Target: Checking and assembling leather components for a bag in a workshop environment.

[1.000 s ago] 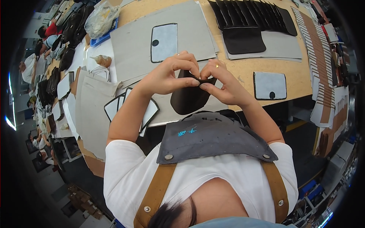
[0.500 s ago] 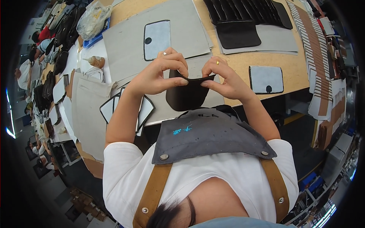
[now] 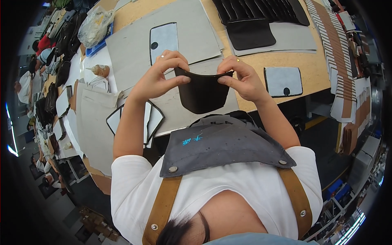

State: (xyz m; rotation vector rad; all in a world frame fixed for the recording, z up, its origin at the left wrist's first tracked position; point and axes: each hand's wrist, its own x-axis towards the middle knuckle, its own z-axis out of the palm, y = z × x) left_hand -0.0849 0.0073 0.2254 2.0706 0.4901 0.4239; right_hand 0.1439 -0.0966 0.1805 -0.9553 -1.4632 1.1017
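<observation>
Both hands pinch the far edge of a black flap-shaped leather piece [image 3: 204, 94], whose rounded lower end hangs toward my apron. My left hand [image 3: 165, 75] grips the left corner between thumb and fingers. On the right corner, my right hand [image 3: 243, 79] closes in the same way. The held edge sags slightly between them. Just beyond my left hand lies a white panel with black edging [image 3: 164, 38] and a black dot, its near end partly hidden by the fingers. A similar white panel [image 3: 283, 81] rests right of my right hand.
Black leather pieces [image 3: 251, 34] lie overlapped at the far right on grey board. More black-edged white panels [image 3: 155, 119] sit by my left forearm. A glue bottle [image 3: 100, 70] and a plastic bag [image 3: 96, 26] in a blue tray [image 3: 98, 47] are at left. Striped strips [image 3: 337, 61] line the right.
My hands have moved apart, drawing the black piece's held edge wider and straighter. Its broad face now shows more fully. The whole view has shifted slightly.
</observation>
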